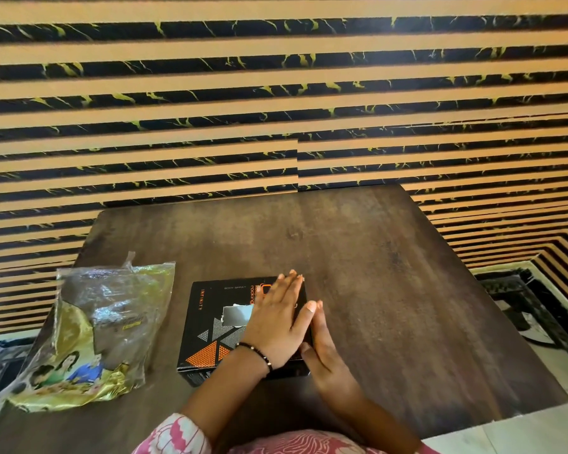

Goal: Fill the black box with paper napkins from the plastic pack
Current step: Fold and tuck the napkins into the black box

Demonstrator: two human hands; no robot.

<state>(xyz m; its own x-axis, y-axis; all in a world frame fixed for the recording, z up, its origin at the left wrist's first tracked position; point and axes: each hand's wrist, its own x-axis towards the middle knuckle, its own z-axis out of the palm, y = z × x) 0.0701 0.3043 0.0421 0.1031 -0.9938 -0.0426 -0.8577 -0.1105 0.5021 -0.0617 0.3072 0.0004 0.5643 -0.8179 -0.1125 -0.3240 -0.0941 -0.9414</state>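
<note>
Head view shows the black box [217, 326] lying flat on the dark wooden table [391, 290], near the edge closest to the person, at about 6 o'clock on the tabletop. Its lid is closed. The lid has orange and grey triangles, some small writing and a shiny silver patch in the middle.

A left hand [276, 319] lies flat on top of the lid, toward its 3 o'clock side. The fingers are straight and spread, pressing down and gripping nothing. A thin bead bracelet [256, 353] sits on that wrist. A right hand [322, 348] stands on its edge against the box's 3 o'clock side. Its fingers are straight too, touching the side wall and holding nothing.

At 9 o'clock from the box, a little apart from it, lies the plastic pack [102, 326]. It is clear and crinkly with gold colour and a printed picture of people at the bottom. It hangs a bit over the table's 9 o'clock edge. I cannot tell how many napkins are inside.

I think the job is only beginning, because the box is shut and no napkins are out. The hands seem to be steadying the box, maybe to open it. Next, the lid must come up, so fingers need to find its edge and lift. Then one hand has to reach over to the pack at 9 o'clock.

Behind the table, at 12 o'clock, is a wall [276, 93] with tan and black stripes. A pink and white sleeve [177, 434] shows at the bottom.
</note>
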